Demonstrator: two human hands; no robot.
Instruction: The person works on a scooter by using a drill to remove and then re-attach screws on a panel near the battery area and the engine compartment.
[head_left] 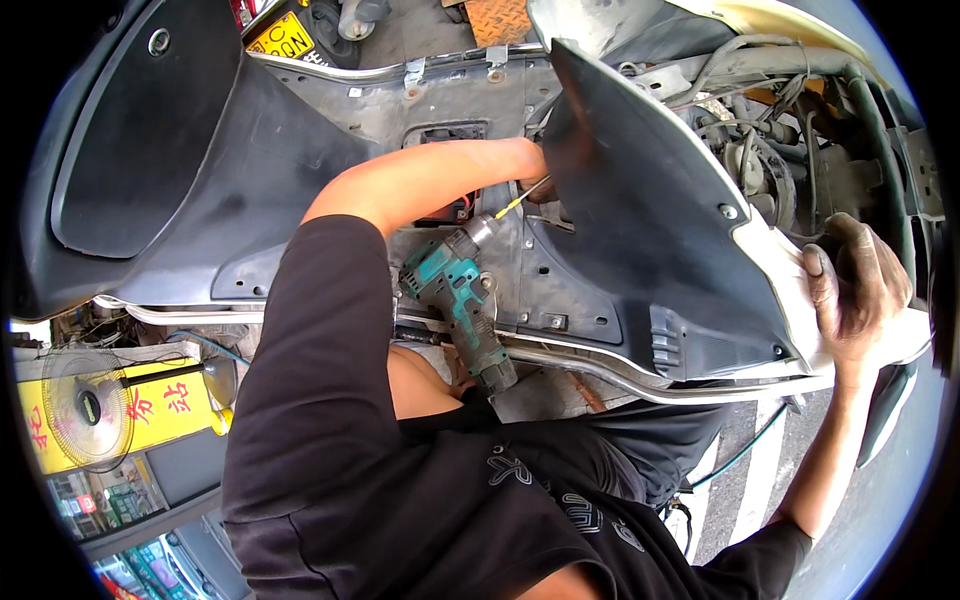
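Note:
A teal and black cordless drill (462, 300) with a yellow bit (510, 208) lies across the scooter's dark floorboard (390, 100). No hand is on its handle. My left arm reaches over the floorboard, and my left hand (538, 187) is by the bit's tip, against the black inner panel (640, 230). That panel's edge and the forearm mostly hide its fingers. On the right, my right hand (865, 285) grips the edge of the white outer panel (790, 290), fingers curled and thumb pointing up.
Exposed frame tubes and wiring (790, 140) fill the upper right. A black body panel (150, 130) with a lock stands at the left. Behind my left arm are a standing fan (88, 408) and a yellow sign (165, 395). A yellow number plate (282, 38) shows at the top.

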